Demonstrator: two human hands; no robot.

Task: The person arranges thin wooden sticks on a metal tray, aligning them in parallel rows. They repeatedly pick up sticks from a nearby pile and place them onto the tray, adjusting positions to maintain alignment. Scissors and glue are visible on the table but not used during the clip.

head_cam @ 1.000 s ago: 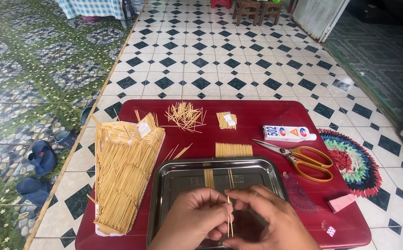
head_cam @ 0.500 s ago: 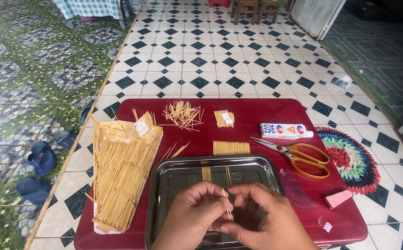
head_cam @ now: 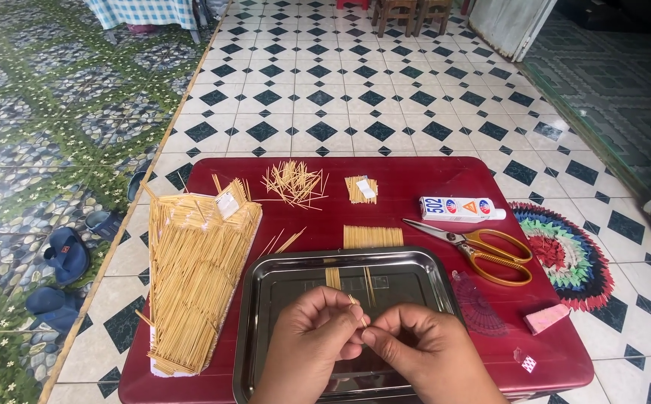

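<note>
both hands pinching a single toothpick over the metal tray

left hand (head_cam: 312, 337) and right hand (head_cam: 415, 346) meet above the near half of the steel tray (head_cam: 280, 284), fingertips touching. the grip of each hand is pressed together on one thin toothpick (head_cam: 357, 309), which stands tilted between the two sets of fingers, its upper end free. whether anything else is held in the palms cannot be told.

the tray sits on the near part of the red tabletop (head_cam: 415, 187). inside it, beyond the hands, lie two small flat strips of joined toothpicks (head_cam: 333, 277), side by side but apart.

just beyond the tray's far rim lies a wider flat panel of toothpicks (head_cam: 372, 236). to the left of the tray rests a large sloped toothpick structure (head_cam: 194, 277), reaching from the far-left of the tabletop to its near-left edge. a loose heap of toothpicks (head_cam: 294, 183) lies at the far centre, with a small bundle (head_cam: 360, 188) just to its right.

right of the tray: orange-handled scissors (head_cam: 482, 247), blades closed, and beyond them a small white glue tube (head_cam: 460, 209). a clear protractor (head_cam: 478, 305) lies beside the tray's right rim; a pink eraser (head_cam: 546, 318) sits near the right edge.

the tabletop stands on a black-and-white tiled floor (head_cam: 340, 97). a round multicoloured mat (head_cam: 572, 254) shows at the right, blue sandals (head_cam: 63, 254) at the left.
</note>
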